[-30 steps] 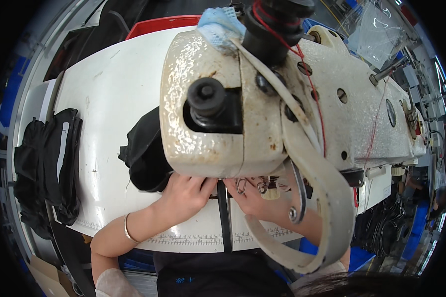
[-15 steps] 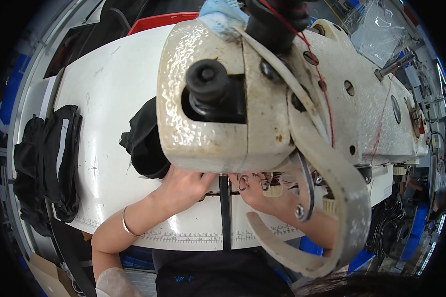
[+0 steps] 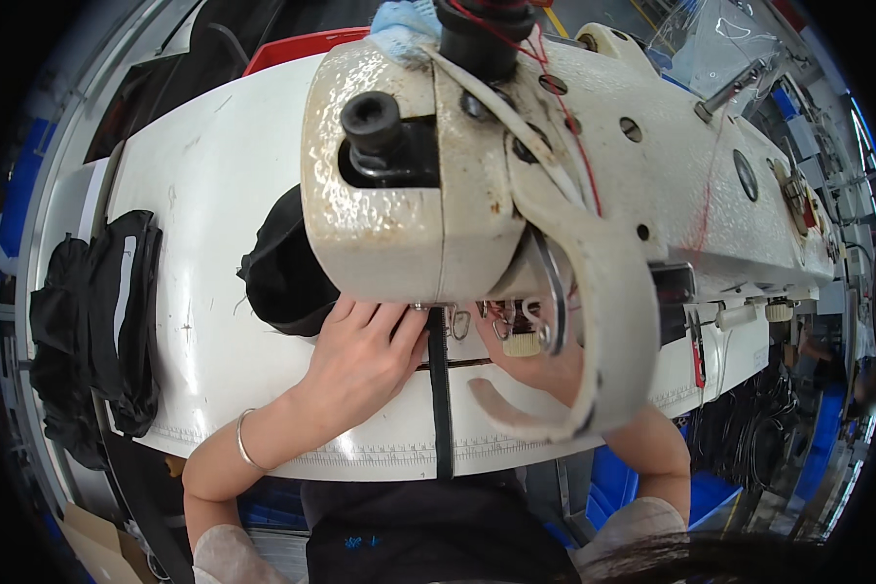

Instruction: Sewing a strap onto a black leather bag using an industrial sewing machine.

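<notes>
A white sewing machine (image 3: 380, 234) covers the middle of the view, its head hanging over both hands. My left hand (image 3: 365, 346) lies palm down on the table just left of a narrow black strip (image 3: 441, 409), fingers stretched out toward the needle area. Its fingertips reach the machine head's lower edge, close to a black cloth piece (image 3: 287, 268) lying bunched on the left. My right hand (image 3: 540, 368) is right of the strip, partly behind the machine's thread guides and curved white guard (image 3: 623, 321); its fingers are mostly hidden. The strip runs down over the table's near edge.
Folded black cloth pieces (image 3: 122, 326) lie at the left side of the white table (image 3: 204, 146), which has a ruler scale along its near edge. A red-handled tool (image 3: 697, 350) lies on the right. Blue bins (image 3: 613, 487) sit below, and a red tray (image 3: 307, 49) stands behind.
The view has shifted, so the machine sits higher and further left. My left hand's fingers have straightened and lie flatter. More of my right forearm shows.
</notes>
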{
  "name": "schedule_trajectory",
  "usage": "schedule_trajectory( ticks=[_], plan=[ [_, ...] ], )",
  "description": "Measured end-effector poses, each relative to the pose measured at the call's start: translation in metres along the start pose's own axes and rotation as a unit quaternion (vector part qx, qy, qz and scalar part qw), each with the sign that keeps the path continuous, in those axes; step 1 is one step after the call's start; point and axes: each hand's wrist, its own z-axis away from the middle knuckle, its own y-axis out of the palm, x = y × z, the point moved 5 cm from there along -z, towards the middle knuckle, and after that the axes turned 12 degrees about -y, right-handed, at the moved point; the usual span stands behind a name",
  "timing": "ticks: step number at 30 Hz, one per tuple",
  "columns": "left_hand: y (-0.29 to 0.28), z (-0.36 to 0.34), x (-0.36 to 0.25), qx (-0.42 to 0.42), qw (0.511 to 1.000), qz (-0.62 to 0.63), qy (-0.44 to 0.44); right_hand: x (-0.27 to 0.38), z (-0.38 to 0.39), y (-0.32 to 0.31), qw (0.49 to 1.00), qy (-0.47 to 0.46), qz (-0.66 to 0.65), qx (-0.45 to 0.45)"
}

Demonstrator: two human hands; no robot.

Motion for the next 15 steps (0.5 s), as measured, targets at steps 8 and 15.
schedule_trajectory(
  ticks=[8, 15],
  plan=[
    [-0.019, 0.009, 0.003, -0.007, 0.999, -0.036, -0.015, 0.012, -0.008, 0.001, 0.980, -0.132, 0.140, 0.045],
    [-0.034, 0.009, -0.011, -0.072, 0.995, -0.060, 0.041, 0.046, -0.011, -0.004, 0.930, -0.324, 0.125, 0.123]
  ],
)
